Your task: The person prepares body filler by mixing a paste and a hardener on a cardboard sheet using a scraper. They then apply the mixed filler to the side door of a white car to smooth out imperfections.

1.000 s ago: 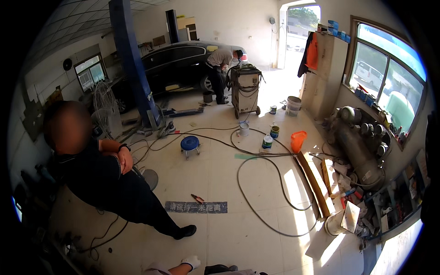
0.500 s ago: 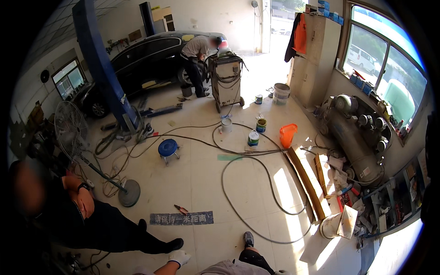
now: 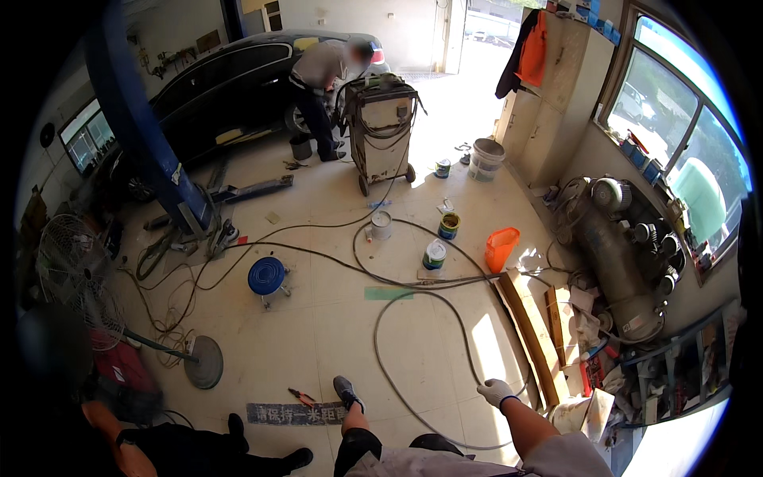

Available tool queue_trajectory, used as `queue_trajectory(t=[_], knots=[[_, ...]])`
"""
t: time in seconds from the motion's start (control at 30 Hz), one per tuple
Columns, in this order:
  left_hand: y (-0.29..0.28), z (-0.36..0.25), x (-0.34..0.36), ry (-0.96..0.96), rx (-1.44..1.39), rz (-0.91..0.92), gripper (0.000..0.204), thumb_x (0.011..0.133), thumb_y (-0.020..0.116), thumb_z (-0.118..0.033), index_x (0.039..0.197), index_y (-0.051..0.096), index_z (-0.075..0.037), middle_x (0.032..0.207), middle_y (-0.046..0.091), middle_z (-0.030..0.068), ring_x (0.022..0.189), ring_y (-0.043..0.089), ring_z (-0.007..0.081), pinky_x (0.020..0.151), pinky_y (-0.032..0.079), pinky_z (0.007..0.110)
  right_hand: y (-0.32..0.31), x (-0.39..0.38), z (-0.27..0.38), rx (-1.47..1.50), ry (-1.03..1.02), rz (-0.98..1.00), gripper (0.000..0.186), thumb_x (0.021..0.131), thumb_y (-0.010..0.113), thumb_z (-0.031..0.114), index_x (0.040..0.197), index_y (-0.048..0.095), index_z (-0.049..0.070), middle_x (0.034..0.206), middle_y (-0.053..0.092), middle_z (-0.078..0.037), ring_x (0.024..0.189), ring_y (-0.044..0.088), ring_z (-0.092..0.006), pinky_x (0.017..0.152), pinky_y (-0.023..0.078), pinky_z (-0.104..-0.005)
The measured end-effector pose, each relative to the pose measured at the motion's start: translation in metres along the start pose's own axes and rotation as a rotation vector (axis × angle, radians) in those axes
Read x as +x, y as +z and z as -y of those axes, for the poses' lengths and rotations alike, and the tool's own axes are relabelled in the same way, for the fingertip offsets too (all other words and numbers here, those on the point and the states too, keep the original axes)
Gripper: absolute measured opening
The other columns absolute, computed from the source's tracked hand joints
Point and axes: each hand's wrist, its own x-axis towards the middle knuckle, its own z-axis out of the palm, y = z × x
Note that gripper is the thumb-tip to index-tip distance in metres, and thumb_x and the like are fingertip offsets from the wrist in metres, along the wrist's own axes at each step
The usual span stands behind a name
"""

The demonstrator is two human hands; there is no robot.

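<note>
My right hand [image 3: 498, 393], in a white glove, hangs over the floor at the lower right with its fingers loosely bent and nothing visible in it. A grey hose [image 3: 380, 350] loops across the tiles below and beside this hand; I see no grip on it. My left hand is out of the picture. Pliers with red handles [image 3: 301, 397] lie on the floor ahead of my left shoe [image 3: 346, 391], by a dark lettered floor strip [image 3: 294, 414]. My left leg is stretched forward.
A blue round stool [image 3: 267, 276], paint cans [image 3: 434, 254], an orange container [image 3: 500, 249] and long cardboard pieces [image 3: 531, 338] stand or lie ahead. An air compressor [image 3: 616, 262] sits right. A co-worker bends by a black car [image 3: 214, 95] behind a wheeled machine [image 3: 381, 143]; another person is lower left.
The view has shifted forward and turned. My left hand has left the picture, my right hand has swung in at the lower right, and my left foot has come forward.
</note>
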Motion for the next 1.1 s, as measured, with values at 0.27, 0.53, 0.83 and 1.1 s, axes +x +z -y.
queue_trajectory(t=[0.27, 0.53, 0.83, 1.1], knots=[[-0.07, -0.016, 0.245, 0.518, 0.661, 0.02, 0.04, 0.102, 0.054, -0.036, 0.121, 0.076, -0.009, 0.12, 0.074, 0.0234, 0.104, 0.073, 0.0485, 0.092, 0.058, 0.06, 0.005, 0.101, 0.224, 0.01, 0.011, 0.297, 0.075, 0.094, 0.068, 0.048, 0.149, 0.058, -0.002, 0.143, 0.067, -0.023, 0.128, 0.067, -0.0329, 0.107, 0.053, -0.0379], [-0.343, -0.276, 0.39, 0.188, -0.339, -0.192, 0.039, 0.105, 0.061, -0.035, 0.088, 0.07, 0.0, 0.075, 0.072, 0.0131, 0.057, 0.069, 0.0213, 0.054, 0.053, 0.038, 0.0, 0.117, 0.238, 0.135, 0.312, 0.284, 0.076, 0.092, 0.068, 0.051, 0.144, 0.063, -0.003, 0.142, 0.066, -0.025, 0.134, 0.063, -0.0354, 0.114, 0.048, -0.0384], [-0.395, -0.524, 0.401, 0.392, -0.188, -0.127, 0.047, 0.102, 0.07, -0.041, 0.079, 0.069, 0.0, 0.07, 0.07, 0.0119, 0.054, 0.067, 0.0186, 0.051, 0.052, 0.035, 0.008, 0.221, 0.231, 0.147, 0.506, 0.328, 0.078, 0.087, 0.068, 0.054, 0.141, 0.066, -0.001, 0.123, 0.076, -0.023, 0.121, 0.07, -0.0362, 0.107, 0.052, -0.0429], [-0.388, -0.586, 0.422, 0.252, 0.195, 0.188, 0.044, 0.098, 0.07, -0.04, 0.091, 0.076, 0.003, 0.08, 0.077, 0.0145, 0.068, 0.074, 0.0205, 0.065, 0.057, 0.035, -0.103, 0.417, 0.372, 0.425, 0.311, 0.117, 0.072, 0.091, 0.067, 0.048, 0.142, 0.064, -0.002, 0.135, 0.07, -0.025, 0.125, 0.069, -0.0354, 0.108, 0.053, -0.0407]])
